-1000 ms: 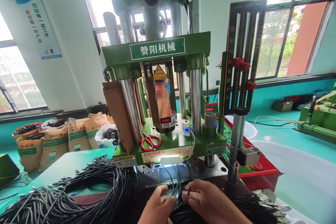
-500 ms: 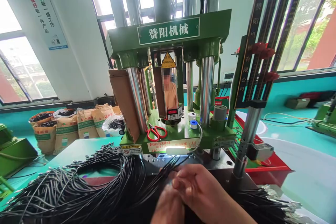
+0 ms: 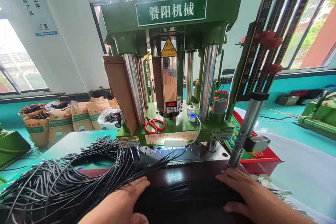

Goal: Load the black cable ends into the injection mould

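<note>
Both hands, left (image 3: 123, 199) and right (image 3: 246, 196), lie flat on black cables (image 3: 65, 185) before the green press (image 3: 170, 77).

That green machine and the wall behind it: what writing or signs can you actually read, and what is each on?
"赞阳机械": white on the green nameplate atop the green machine.
"一道工序", "一件产品": on the wall poster, partly cut off.
"有限公司": down the black slotted rail; upper characters unclear.
Yellow warning triangle: text too small.
Stickers on the machine's base edge: blurred, unreadable.

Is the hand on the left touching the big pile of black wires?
Touching. In the head view the left hand lies flat, fingers spread, on the black wires where they fan across the dark plate; no gap shows beneath the fingers.
</note>
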The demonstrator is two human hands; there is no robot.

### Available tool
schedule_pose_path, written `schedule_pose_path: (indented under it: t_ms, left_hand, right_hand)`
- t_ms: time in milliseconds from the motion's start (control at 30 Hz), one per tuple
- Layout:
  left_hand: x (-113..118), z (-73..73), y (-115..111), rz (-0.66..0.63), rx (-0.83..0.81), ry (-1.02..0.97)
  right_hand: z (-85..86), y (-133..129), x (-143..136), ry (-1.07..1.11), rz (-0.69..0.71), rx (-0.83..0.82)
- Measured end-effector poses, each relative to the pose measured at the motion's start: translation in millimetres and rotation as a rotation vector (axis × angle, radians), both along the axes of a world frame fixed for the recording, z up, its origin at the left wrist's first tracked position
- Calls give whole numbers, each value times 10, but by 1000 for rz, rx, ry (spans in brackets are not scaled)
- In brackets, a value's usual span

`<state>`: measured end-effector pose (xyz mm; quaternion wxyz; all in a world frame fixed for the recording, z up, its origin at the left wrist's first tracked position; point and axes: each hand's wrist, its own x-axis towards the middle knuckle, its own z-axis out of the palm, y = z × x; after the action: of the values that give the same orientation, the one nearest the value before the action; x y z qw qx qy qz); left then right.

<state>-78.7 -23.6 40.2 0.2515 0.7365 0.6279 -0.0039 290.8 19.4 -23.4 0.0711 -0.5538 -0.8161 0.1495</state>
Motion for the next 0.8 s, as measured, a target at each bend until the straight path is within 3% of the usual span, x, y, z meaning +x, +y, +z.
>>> schedule_pose_path:
  t_ms: [100, 200, 300, 567, 800]
  left_hand:
    - [-10, -83, 30, -51, 37, -119]
    - [3, -174, 30, -51, 108, -236]
    - [21, -212, 18, -46, 139, -274]
    - [54, -155, 40, 3, 179, -318]
    - [47, -186, 38, 19, 158, -351]
  right_hand:
    - [56, -11, 166, 28, 31, -18]
    - [119, -12, 153, 91, 34, -17]
    - [166, -35, -96, 187, 34, -35]
    - [293, -101, -1154, 326, 276, -55]
    - [367, 9, -1268, 348, 273, -12]
